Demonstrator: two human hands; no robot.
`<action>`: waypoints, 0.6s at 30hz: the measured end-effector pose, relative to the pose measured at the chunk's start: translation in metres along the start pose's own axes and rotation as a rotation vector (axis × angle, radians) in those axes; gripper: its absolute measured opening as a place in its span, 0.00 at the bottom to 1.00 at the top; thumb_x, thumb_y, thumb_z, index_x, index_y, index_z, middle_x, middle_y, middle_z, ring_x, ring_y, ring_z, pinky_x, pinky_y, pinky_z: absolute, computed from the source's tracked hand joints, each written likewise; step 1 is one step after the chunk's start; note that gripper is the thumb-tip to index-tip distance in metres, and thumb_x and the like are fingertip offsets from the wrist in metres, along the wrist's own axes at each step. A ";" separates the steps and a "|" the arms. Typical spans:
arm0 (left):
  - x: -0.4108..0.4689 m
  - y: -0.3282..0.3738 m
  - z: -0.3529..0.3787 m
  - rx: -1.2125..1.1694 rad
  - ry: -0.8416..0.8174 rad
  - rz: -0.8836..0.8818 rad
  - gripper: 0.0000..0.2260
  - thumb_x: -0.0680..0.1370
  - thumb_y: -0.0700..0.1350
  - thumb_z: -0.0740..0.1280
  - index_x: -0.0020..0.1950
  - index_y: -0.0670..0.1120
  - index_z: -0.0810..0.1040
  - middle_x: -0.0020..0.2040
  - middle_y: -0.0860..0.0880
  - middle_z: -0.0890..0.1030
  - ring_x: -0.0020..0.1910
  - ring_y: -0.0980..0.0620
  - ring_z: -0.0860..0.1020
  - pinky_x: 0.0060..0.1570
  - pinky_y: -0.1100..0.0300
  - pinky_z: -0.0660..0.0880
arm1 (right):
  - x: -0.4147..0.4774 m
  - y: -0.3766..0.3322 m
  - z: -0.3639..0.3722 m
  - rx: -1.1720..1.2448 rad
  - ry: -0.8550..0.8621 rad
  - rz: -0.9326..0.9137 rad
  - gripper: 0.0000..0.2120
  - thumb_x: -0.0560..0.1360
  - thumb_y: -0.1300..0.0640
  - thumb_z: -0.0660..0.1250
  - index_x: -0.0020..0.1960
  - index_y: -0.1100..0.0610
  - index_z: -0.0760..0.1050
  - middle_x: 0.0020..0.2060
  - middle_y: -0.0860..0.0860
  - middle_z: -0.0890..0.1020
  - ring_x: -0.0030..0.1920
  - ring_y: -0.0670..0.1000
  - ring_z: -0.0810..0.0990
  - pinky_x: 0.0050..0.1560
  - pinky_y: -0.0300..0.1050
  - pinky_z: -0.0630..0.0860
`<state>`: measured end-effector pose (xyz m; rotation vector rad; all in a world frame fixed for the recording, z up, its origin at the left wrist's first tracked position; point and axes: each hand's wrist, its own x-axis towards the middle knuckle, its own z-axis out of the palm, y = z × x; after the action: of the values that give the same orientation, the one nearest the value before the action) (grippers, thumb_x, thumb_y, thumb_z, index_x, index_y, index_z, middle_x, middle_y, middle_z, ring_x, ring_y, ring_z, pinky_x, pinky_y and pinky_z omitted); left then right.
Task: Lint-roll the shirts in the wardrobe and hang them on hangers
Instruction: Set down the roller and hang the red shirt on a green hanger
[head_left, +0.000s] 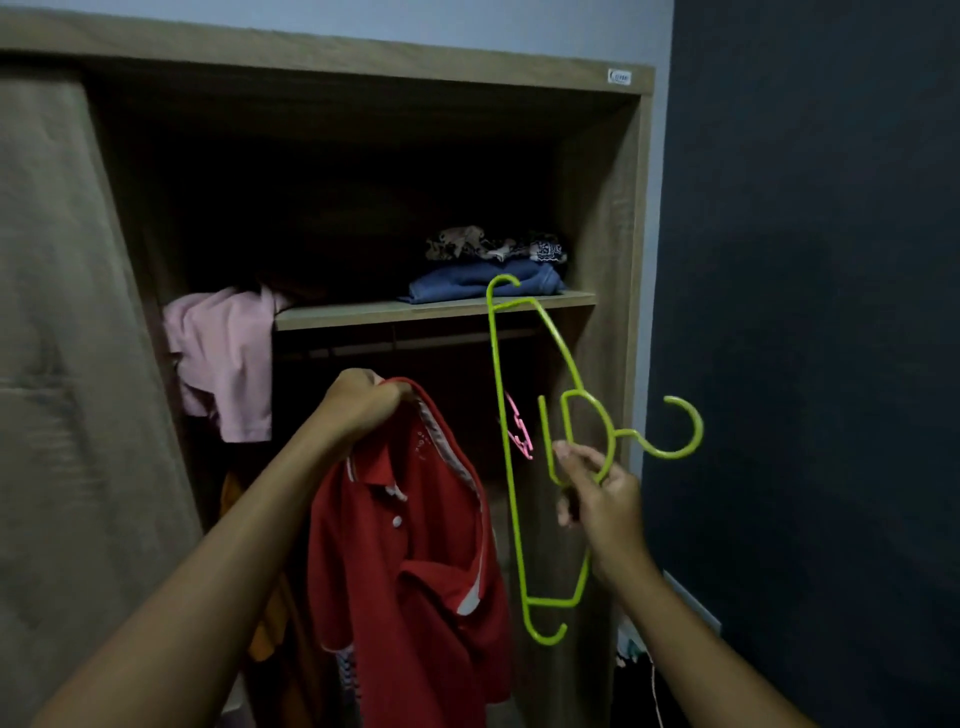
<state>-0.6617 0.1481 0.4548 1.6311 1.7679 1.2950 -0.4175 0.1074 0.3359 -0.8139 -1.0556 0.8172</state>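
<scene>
A red polo shirt (415, 561) with white trim hangs in front of the open wardrobe, and my left hand (358, 402) grips it at the collar. My right hand (602, 499) holds a lime-green plastic hanger (506, 415) by its neck. The hanger is turned on end, its hook pointing right and its long bar running vertically just right of the shirt. The shirt and hanger are apart. No lint roller is visible.
The wooden wardrobe has a shelf (431, 310) with folded blue jeans (483, 283) and patterned fabric on top. A pink garment (228, 358) droops over the shelf's left end. A pink hanger (519, 428) hangs inside. A dark wall (805, 312) stands at the right.
</scene>
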 end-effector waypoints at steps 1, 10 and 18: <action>-0.002 0.003 -0.001 0.011 0.000 0.001 0.09 0.71 0.49 0.72 0.38 0.44 0.80 0.31 0.47 0.78 0.31 0.49 0.75 0.31 0.62 0.70 | 0.002 -0.007 0.000 0.025 -0.003 0.020 0.07 0.76 0.54 0.70 0.41 0.56 0.81 0.27 0.47 0.78 0.19 0.49 0.69 0.22 0.39 0.65; -0.034 0.053 0.010 0.075 -0.069 0.003 0.12 0.63 0.56 0.71 0.33 0.48 0.78 0.29 0.48 0.78 0.30 0.49 0.75 0.33 0.60 0.71 | -0.009 -0.085 0.012 0.385 -0.070 -0.092 0.14 0.72 0.46 0.68 0.35 0.55 0.83 0.36 0.56 0.82 0.23 0.46 0.67 0.24 0.40 0.63; -0.073 0.100 0.016 0.088 -0.219 0.077 0.12 0.69 0.54 0.75 0.33 0.46 0.81 0.30 0.48 0.78 0.28 0.51 0.74 0.31 0.62 0.71 | -0.004 -0.094 0.002 -0.003 -0.189 -0.467 0.15 0.77 0.51 0.69 0.36 0.59 0.81 0.32 0.55 0.79 0.36 0.47 0.78 0.41 0.44 0.73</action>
<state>-0.5765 0.0740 0.5086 1.8290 1.6645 1.0377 -0.4038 0.0610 0.4168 -0.4675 -1.3500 0.4985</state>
